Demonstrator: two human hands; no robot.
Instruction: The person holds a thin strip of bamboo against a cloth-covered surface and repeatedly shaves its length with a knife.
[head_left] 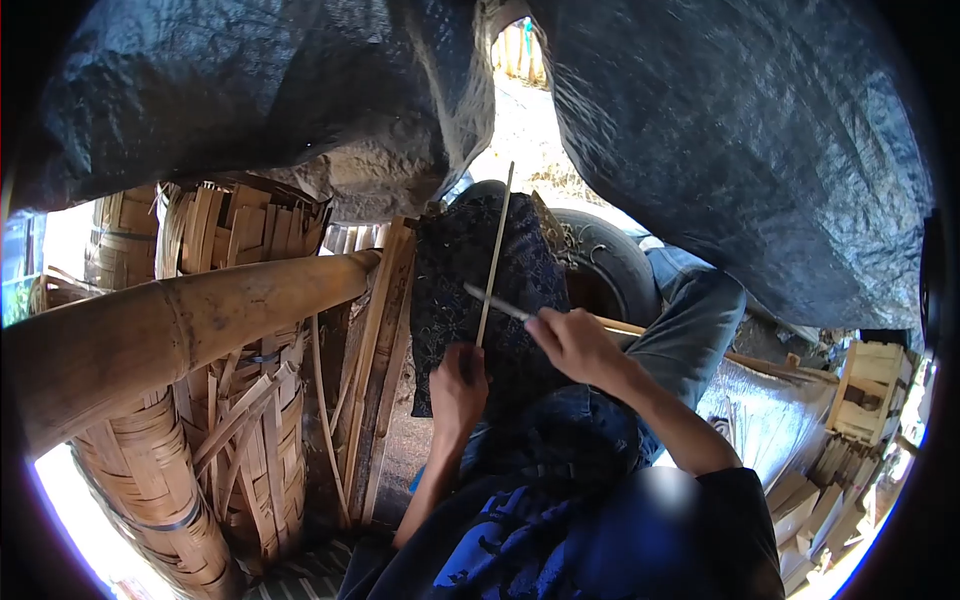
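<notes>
My left hand (459, 385) is closed around the lower end of a thin bamboo strip (497, 240), which points up and away over my lap. In my right hand (575, 345) is a knife (512, 309), its fingers wrapped round the handle, which they hide. The blade reaches left and crosses the strip a little above my left hand. Under both lies a dark patterned cloth (450, 290) spread over my leg, with small pale shavings on it.
A thick bamboo pole (200, 315) runs in from the left. Woven bamboo baskets (150, 470) and split slats stand behind it. A tyre (610, 260) lies beyond my lap, near my jeans-clad knee (700, 300). Dark plastic sheeting (740, 130) hangs overhead. A wooden crate (870, 390) stands right.
</notes>
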